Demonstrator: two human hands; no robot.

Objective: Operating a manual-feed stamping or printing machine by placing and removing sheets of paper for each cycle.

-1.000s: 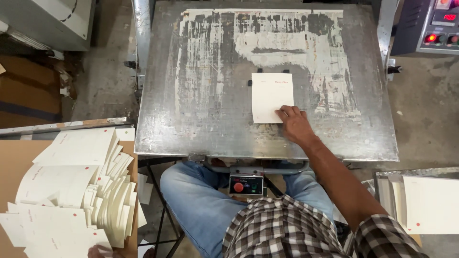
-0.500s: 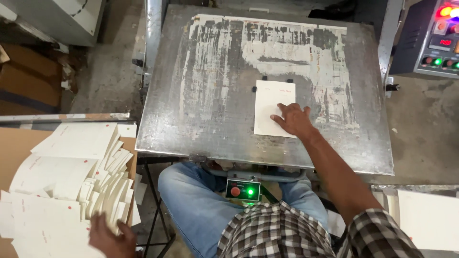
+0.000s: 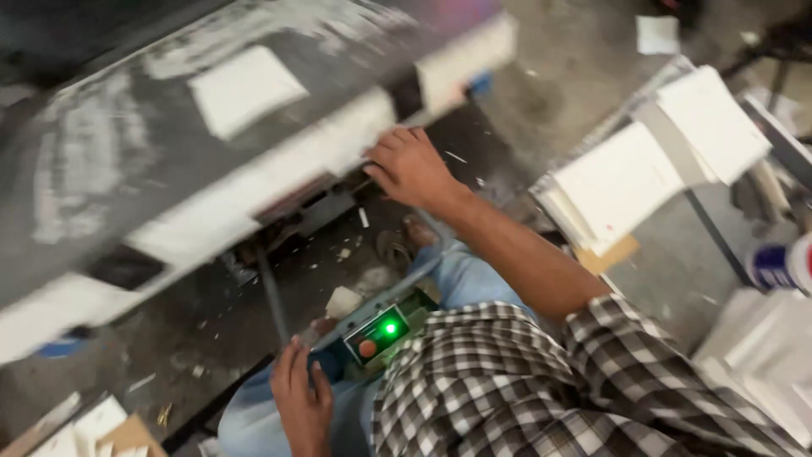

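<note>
Grey, scuffed metal forms the bench (image 3: pixel 101 169) across the upper left of the frame, with one white card (image 3: pixel 244 89) lying flat on it, clear of both hands. The card looks light, thin and easily creased, best lifted by an edge. The right hand (image 3: pixel 410 169), fingers loosely curled, rests at the bench's front edge. The left hand (image 3: pixel 300 402), fingers spread, lies beside one small control box (image 3: pixel 381 332), lower centre. Two stacks of white cards (image 3: pixel 651 169) sit at right.

Your shirt (image 3: pixel 541 381) black-and-white check, jeans (image 3: pixel 474 279) pale blue, control box (image 3: pixel 381 332) green light and orange button, press plate (image 3: pixel 101 161) grey, cards (image 3: pixel 626 182) white.
</note>
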